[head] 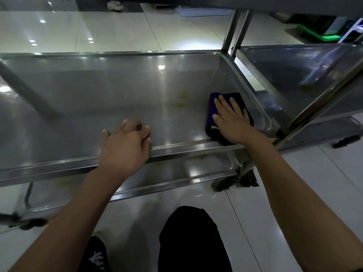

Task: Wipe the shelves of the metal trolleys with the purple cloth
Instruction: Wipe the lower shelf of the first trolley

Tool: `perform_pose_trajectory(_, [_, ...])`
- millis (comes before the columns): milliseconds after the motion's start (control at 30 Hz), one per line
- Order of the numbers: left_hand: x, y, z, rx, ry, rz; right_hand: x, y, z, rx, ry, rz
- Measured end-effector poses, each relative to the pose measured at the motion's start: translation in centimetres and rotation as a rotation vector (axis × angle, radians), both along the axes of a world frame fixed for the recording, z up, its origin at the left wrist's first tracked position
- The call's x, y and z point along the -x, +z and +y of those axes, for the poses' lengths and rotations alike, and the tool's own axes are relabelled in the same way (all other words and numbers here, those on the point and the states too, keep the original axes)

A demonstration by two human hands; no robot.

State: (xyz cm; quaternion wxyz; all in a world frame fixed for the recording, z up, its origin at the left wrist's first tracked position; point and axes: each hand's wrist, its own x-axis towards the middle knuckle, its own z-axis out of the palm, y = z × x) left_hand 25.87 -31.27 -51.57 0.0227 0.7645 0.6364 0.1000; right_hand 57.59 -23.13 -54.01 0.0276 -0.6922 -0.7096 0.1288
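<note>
Nearest the camera, a black-trousered knee (193, 238) and a dark shoe with a white mark (97, 258) stand on pale glossy floor tiles (304, 193) that mirror the ceiling lights. Just beyond lies the lower shelf (176, 173) of a stainless-steel trolley, a caster (231, 183) at its right corner. Above it, the middle shelf (98, 99) is a shallow steel tray with a raised rim, its surface carrying a few yellowish stains (179, 100). The left hand (125, 146) rests over the near rim, fingers loosely spread with the tips on the tray. The right hand (231, 120) lies flat, fingers straight and slightly fanned, pressing down on the folded purple cloth (211, 118) in the tray's near right corner; the cloth shows beyond the fingertips and to the thumb side. Further right, past the upright posts (233, 30), a second steel trolley (294, 71) stands alongside. Beyond, the cream tiled floor stretches away, with something green-lit (326, 37) at far right.
</note>
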Motion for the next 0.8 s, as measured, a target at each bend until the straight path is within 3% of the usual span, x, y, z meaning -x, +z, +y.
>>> perform_pose_trajectory(133, [1.5, 1.1, 0.4, 0.042, -0.046, -0.062, 6.3, 0.0, 1.5, -0.029, 0.145, 0.013])
perform_pose_trajectory(233, [4.8, 2.0, 1.6, 0.06, 0.041, -0.132, 8.7, -0.2, 2.0, -0.038, 0.174, 0.015])
perform_pose_trajectory(400, [7.9, 1.3, 2.0, 0.133, 0.098, -0.005, 11.0, -0.5, 2.4, -0.027, 0.154, 0.01])
perform_pose_trajectory(800, [8.9, 0.4, 1.6, 0.098, 0.128, -0.044, 25.9, 0.2, 4.5, -0.034, 0.402, 0.02])
